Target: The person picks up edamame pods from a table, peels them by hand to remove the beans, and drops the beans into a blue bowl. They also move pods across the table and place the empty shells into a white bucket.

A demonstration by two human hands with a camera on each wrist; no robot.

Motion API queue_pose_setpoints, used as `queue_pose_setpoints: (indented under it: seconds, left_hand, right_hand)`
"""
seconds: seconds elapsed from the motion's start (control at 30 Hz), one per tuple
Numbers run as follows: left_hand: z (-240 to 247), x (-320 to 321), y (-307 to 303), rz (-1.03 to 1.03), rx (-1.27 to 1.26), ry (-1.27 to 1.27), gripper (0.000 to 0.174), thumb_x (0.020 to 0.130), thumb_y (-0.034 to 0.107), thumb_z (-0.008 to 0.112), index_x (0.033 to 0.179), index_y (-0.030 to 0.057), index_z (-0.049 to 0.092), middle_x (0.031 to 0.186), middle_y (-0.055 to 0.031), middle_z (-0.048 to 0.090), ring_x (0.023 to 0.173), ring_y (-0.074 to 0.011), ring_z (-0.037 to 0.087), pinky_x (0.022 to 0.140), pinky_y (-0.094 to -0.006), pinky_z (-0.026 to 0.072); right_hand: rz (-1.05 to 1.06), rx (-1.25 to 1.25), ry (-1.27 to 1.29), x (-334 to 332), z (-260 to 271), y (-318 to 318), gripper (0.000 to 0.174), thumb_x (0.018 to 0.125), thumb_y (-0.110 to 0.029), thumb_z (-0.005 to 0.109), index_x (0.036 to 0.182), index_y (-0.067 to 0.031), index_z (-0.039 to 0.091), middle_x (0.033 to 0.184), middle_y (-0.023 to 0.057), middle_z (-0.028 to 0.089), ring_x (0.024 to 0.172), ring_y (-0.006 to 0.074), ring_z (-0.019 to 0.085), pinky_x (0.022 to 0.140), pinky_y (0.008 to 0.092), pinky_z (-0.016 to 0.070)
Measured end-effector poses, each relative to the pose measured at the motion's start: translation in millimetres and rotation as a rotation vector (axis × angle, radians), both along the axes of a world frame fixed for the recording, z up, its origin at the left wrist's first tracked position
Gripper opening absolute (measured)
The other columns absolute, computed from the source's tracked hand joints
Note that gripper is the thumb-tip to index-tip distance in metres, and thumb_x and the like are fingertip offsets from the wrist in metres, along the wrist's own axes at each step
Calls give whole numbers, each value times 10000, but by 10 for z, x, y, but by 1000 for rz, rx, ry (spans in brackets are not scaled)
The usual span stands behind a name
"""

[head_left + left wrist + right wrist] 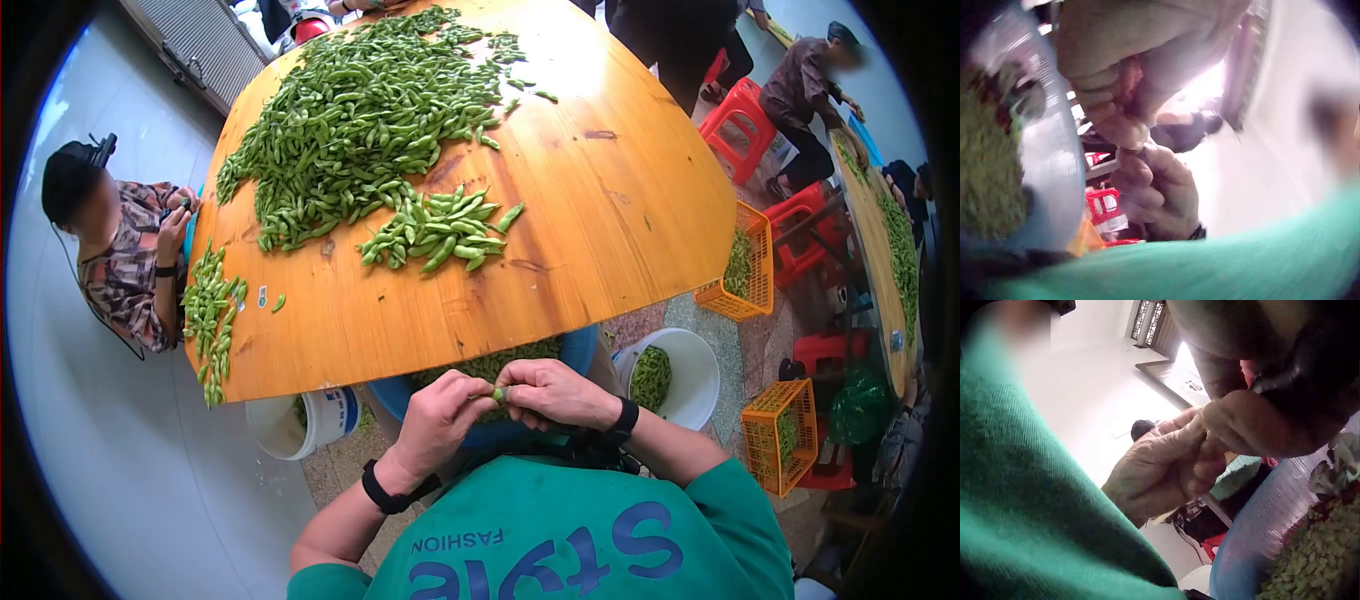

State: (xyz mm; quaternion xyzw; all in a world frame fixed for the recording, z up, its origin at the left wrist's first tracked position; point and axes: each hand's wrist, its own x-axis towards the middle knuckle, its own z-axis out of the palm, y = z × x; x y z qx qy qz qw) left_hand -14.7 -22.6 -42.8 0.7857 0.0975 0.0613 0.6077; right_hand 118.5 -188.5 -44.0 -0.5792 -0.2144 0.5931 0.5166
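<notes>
A green pod point(498, 395) is pinched between both hands, just off the table's near edge in the head view. The left hand point(440, 412) grips one end with thumb and forefinger. At the other end, the right hand point(562, 393) pinches it, a dark piece showing on a finger. Fingertips of the left hand point(1141, 75) and right hand point(1160, 187) meet in the left wrist view and hide the pod. Below the hands is a blue tub point(578, 352) holding pale green contents. A small heap of pods point(440, 230) lies on the wooden table point(600, 220).
A large pod pile point(350, 120) covers the table's far left, with more pods point(212, 310) at its left edge. White buckets point(690, 375) stand on both sides of the tub. Orange crates point(768, 270) and red stools point(740, 125) are at the right. A seated person point(130, 250) is at the left.
</notes>
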Motion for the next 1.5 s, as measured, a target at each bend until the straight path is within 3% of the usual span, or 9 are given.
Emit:
queue_pose_setpoints:
  seconds: [0.03,0.2,0.3,0.57,0.77,0.9,1.27,1.37,1.5]
  left_hand:
    - [9,-3,-9,-76,465,-241,155,843,46,716,951,-2,615,826,-107,647,696,-224,639,598,-312,522]
    - [-34,7,-71,6,570,-308,151,811,19,724,923,-2,626,821,-138,631,708,-281,636,615,-331,524]
    - [-102,-33,-86,53,541,-272,116,868,59,688,941,-4,624,812,-119,630,691,-223,633,588,-318,508]
    - [-88,-47,-61,164,-654,272,203,1013,187,535,954,4,601,787,-16,616,650,-85,571,582,-229,487]
    - [-130,-63,-141,171,-367,208,205,1011,212,546,975,17,600,813,-9,613,678,-71,561,582,-219,486]
    - [-133,-46,-134,149,-355,186,210,1015,220,536,975,24,601,798,-3,604,676,-70,555,581,-219,486]
    - [-307,-34,31,43,-1130,441,274,1009,280,536,1024,15,603,861,-49,652,722,-132,623,603,-256,535]
    - [-353,-47,43,38,-1163,456,277,1007,280,540,1015,13,613,866,-53,660,719,-141,631,633,-268,546]
    - [-274,-22,12,66,-964,492,302,1009,297,537,1006,9,628,877,-62,669,735,-144,643,665,-276,554]
  right_hand:
    - [-4,4,-19,-11,1,2,137,934,-124,474,943,-33,577,704,8,593,526,67,536,475,229,440]
    - [-54,40,-114,-81,41,23,134,927,-116,474,946,-27,573,700,12,592,526,70,537,476,229,441]
    - [-113,53,-90,-102,59,33,129,917,-107,477,935,-24,575,688,14,586,529,77,543,476,238,444]
    - [-28,234,-279,-60,-76,16,116,920,-117,520,928,-15,576,661,29,573,541,87,550,510,257,450]
    - [-177,266,-528,-162,-98,59,196,885,-170,665,843,-2,572,662,61,606,600,124,581,558,286,469]
    - [-160,258,-540,-145,-119,50,168,876,-132,662,827,1,570,680,89,621,632,133,595,580,291,477]
    - [-248,358,-662,-191,-86,60,130,848,-69,681,879,-10,569,823,132,647,707,262,666,635,335,523]
    - [-227,395,-759,-181,-125,56,117,828,-27,699,890,-5,603,800,108,659,725,208,683,632,295,529]
    - [-169,406,-874,-154,-138,78,134,810,-32,710,859,-14,587,760,110,621,686,237,655,596,320,507]
